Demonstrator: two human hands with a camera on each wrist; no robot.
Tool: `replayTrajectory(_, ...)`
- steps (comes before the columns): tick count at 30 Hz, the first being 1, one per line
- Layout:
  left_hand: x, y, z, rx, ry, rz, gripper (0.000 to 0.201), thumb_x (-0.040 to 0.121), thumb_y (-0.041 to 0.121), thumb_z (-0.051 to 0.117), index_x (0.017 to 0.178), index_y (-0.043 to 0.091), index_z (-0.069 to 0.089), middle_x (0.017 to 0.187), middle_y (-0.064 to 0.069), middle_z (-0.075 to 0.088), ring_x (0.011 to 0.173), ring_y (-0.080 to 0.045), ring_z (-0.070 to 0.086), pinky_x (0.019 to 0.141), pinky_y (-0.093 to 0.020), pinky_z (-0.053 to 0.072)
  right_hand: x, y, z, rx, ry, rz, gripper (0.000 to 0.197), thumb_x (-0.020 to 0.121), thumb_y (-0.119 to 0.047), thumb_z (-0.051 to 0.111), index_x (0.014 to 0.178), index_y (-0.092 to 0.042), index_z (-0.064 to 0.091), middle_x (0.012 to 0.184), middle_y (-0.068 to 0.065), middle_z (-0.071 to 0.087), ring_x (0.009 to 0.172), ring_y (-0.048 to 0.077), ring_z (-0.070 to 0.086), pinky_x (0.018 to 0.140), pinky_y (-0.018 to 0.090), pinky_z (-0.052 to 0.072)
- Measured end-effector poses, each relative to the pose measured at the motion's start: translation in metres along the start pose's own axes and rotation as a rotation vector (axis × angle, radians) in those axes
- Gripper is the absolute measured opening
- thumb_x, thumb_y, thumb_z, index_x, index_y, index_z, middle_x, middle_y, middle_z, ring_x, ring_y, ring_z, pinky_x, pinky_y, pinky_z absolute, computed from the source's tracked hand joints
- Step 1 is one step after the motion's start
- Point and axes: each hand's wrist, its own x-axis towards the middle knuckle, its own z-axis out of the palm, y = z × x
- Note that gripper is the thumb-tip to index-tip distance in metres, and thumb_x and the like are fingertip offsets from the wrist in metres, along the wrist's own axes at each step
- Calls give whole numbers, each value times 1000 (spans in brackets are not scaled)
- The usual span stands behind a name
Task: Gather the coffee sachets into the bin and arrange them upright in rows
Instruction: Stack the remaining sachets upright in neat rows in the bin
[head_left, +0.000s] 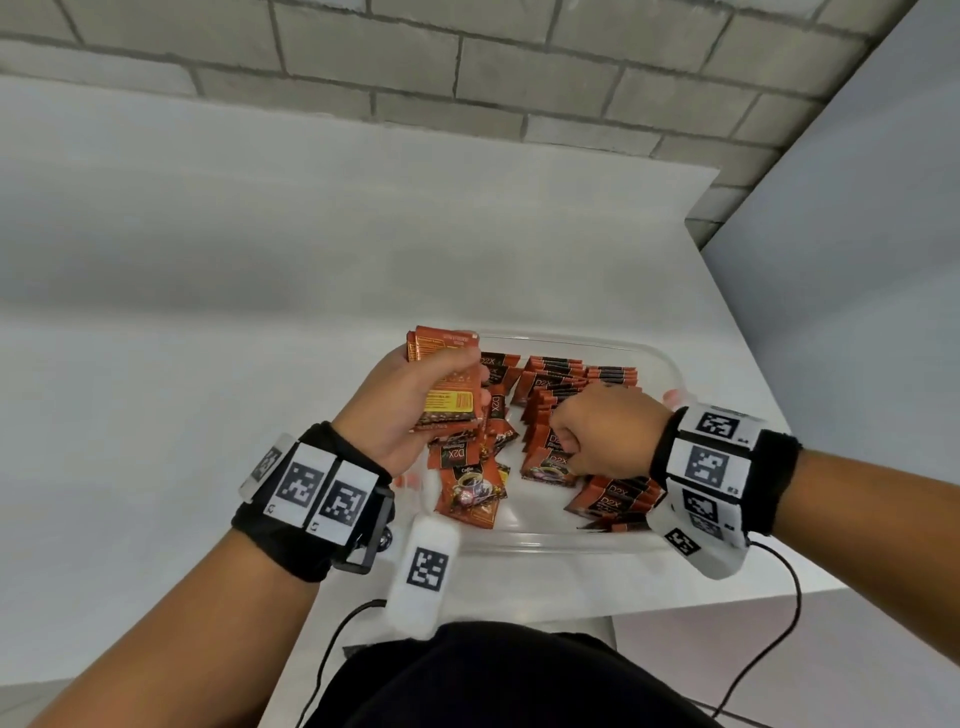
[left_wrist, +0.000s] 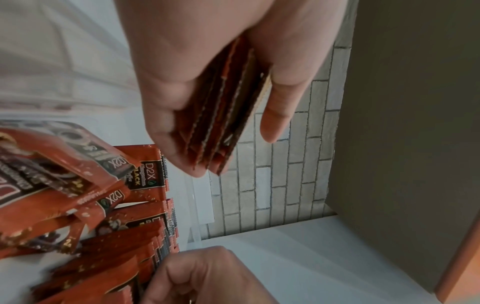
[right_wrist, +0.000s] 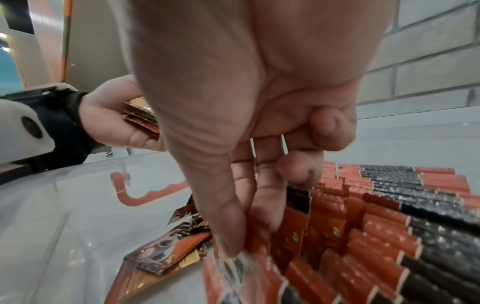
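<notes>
A clear plastic bin (head_left: 660, 358) sits on the white table and holds orange-and-black coffee sachets. Rows of upright sachets (head_left: 561, 379) fill its right half, also seen in the right wrist view (right_wrist: 389, 205). Loose sachets (head_left: 467, 493) lie flat and jumbled in its left half (right_wrist: 166, 251). My left hand (head_left: 467, 376) hovers over the bin's left side and grips a stack of several sachets (head_left: 447, 410) between thumb and fingers (left_wrist: 221, 107). My right hand (head_left: 566, 441) reaches down into the rows; its thumb and first fingers (right_wrist: 246, 232) pinch one sachet (right_wrist: 257, 230) at the row's near end.
The white table (head_left: 260, 312) runs wide to the left and ends just right of the bin at an edge (head_left: 769, 395). A grey brick wall (head_left: 467, 67) stands behind. Black cables (head_left: 779, 623) hang from both wrists near my lap.
</notes>
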Motion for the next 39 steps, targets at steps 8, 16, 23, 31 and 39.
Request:
replayTrajectory(8, -1, -1, -3, -12, 9, -4, 36, 69, 25, 68, 102, 11, 63, 90, -12, 69, 75, -24, 67, 64, -31, 57, 1, -3, -3, -17, 14, -15, 10, 84, -20, 66, 78, -17, 59, 75, -4, 59, 70, 14, 55, 51, 18, 35)
replayTrajectory(16, -1, -3, -3, 7, 21, -8, 40, 70, 27, 68, 107, 12, 63, 91, -11, 70, 77, -23, 68, 65, -32, 55, -3, -4, -4, 54, -87, -57, 16, 86, -22, 68, 97, -12, 66, 90, 1, 67, 76, 14, 55, 55, 16, 37)
replayTrajectory(23, -2, -4, -2, -10, 30, -3, 42, 70, 26, 68, 109, 9, 61, 91, -12, 69, 76, -24, 67, 63, -30, 56, -1, -2, 1, -22, -82, -77, 13, 89, -21, 63, 97, -12, 66, 86, 1, 64, 76, 14, 54, 57, 20, 37)
replayTrajectory(31, -3, -6, -1, -29, 26, 15, 38, 70, 24, 67, 105, 9, 61, 87, -12, 69, 72, -23, 67, 63, -29, 57, 2, -6, -1, -229, 33, -73, 29, 87, -14, 55, 63, -18, 40, 67, -2, 42, 66, 20, 53, 52, 26, 41)
replayTrajectory(39, -2, -7, -3, -31, 34, 22, 41, 69, 25, 68, 106, 9, 61, 89, -13, 69, 73, -24, 67, 64, -31, 57, 6, -6, 0, -291, 29, -71, 33, 89, -14, 55, 61, -17, 36, 63, -2, 40, 53, 11, 39, 45, 22, 31)
